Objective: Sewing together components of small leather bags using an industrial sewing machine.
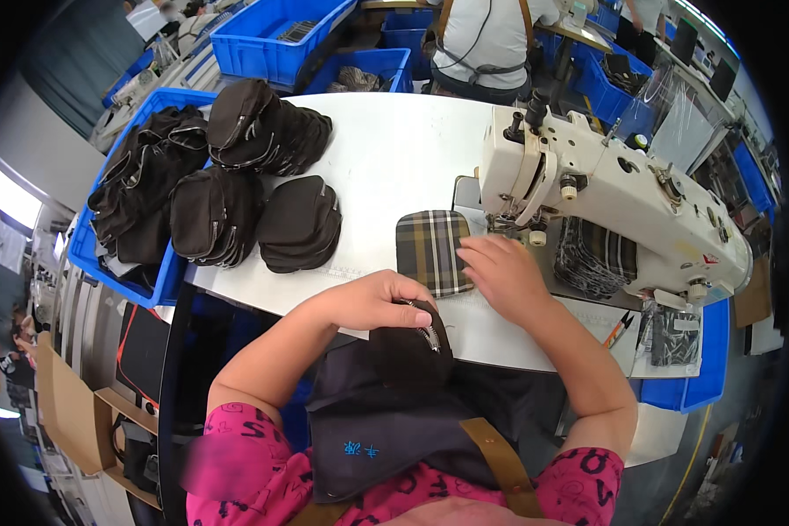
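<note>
My left hand (393, 298) grips a small black pouch (408, 346) with a silver zipper, thumb over the zipped edge, held above my dark apron at the table's front edge. My right hand (500, 272) is open, its slightly bent fingertips touching the right edge of a square plaid fabric panel (425, 254) in olive, grey and black. That panel lies flat beside the white sewing machine's (614, 193) needle area, just beyond the pouch. More plaid panels (594, 259) are stacked under the machine arm.
Black pouches (298, 219) are piled on the white table's (386, 140) left, beside a full blue crate (83, 254). A pen-like tool (618, 329) and plastic-wrapped items (671, 342) lie at right. Another person (478, 39) sits beyond the table among blue crates. An open cardboard box (70, 403) is at lower left.
</note>
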### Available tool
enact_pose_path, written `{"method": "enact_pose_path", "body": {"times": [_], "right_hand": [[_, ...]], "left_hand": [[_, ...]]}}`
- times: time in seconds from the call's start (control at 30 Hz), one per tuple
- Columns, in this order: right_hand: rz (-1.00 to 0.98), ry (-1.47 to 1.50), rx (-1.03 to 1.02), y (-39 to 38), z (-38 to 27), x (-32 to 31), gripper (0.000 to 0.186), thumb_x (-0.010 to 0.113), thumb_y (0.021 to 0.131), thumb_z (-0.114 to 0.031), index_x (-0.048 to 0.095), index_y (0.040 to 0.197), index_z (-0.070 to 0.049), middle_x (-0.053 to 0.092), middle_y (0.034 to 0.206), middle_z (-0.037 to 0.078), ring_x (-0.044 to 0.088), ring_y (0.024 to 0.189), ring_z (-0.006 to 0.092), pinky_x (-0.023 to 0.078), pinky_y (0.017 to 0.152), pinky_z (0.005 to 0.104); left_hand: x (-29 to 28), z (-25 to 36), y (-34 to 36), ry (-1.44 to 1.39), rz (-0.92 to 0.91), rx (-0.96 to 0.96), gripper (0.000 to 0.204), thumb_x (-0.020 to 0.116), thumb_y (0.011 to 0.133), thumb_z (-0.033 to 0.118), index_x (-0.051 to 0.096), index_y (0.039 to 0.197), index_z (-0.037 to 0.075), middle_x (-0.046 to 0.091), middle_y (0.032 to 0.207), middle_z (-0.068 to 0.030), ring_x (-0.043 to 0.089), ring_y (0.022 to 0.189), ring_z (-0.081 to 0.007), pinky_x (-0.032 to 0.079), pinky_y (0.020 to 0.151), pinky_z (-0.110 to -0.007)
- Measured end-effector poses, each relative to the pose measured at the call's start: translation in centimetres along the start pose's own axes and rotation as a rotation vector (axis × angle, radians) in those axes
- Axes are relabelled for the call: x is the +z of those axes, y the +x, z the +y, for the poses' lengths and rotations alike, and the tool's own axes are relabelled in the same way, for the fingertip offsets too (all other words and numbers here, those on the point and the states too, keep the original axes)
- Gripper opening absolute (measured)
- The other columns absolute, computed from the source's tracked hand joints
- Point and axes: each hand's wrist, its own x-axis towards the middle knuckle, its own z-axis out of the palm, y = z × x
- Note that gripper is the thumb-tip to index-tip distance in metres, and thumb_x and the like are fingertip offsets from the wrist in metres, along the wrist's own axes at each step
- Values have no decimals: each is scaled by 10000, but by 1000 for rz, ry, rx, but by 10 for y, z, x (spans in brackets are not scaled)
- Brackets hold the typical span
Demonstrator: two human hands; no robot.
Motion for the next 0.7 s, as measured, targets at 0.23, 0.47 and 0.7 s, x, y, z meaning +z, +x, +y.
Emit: {"method": "enact_pose_path", "body": {"times": [0.23, 0.47, 0.7], "right_hand": [[-219, -233, -128, -10, 3, 4, 559, 734, 900, -388, 663, 1315, -21, 618, 1412, 101, 550, 1253, 273, 446, 1030, 415], [-163, -181, -118, -18, -4, -3, 585, 778, 849, -386, 687, 1274, 5, 631, 1359, 136, 559, 1204, 285, 463, 965, 401], [-171, -132, -100, -18, -3, 1, 547, 796, 787, -324, 703, 1208, 13, 638, 1326, 172, 563, 1179, 317, 468, 939, 411]], "left_hand": [[-46, 17, 15, -292, -255, 219, 340, 743, 962, 271, 729, 1035, -61, 722, 952, -84, 656, 897, -165, 518, 833, -328], [-85, 30, 53, -357, -316, 374, 415, 722, 967, 334, 702, 958, -81, 697, 894, -108, 629, 814, -178, 490, 759, -309], [-69, 41, 104, 127, 7, 13, 236, 633, 1045, 210, 732, 1049, -4, 703, 877, -9, 599, 823, -80, 517, 794, -288]]}}
